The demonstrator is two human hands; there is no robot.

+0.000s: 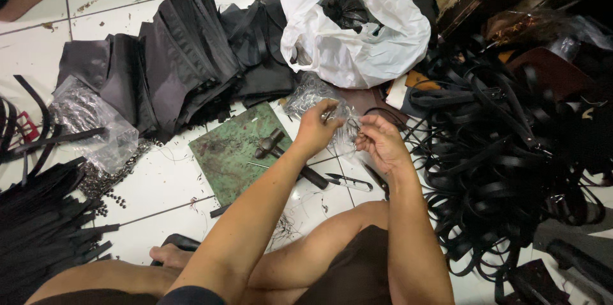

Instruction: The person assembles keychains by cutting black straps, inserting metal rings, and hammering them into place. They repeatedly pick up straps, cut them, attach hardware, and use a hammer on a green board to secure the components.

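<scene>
Centre frame: small clear bag (319,102), crinkled glossy film holding small metal pieces, long axis running from upper left to lower right, held above the white tiled floor (159,184) just over a scuffed green slab (230,152) with a dark hammer (281,152) on it. Left hand (316,129) is pinched on the bag's lower edge; right hand (381,142) has fingers curled at its right end, whether clamped cannot be told. Matte black straps (498,152) tangle at right; white sack (357,24) upper centre.
</scene>
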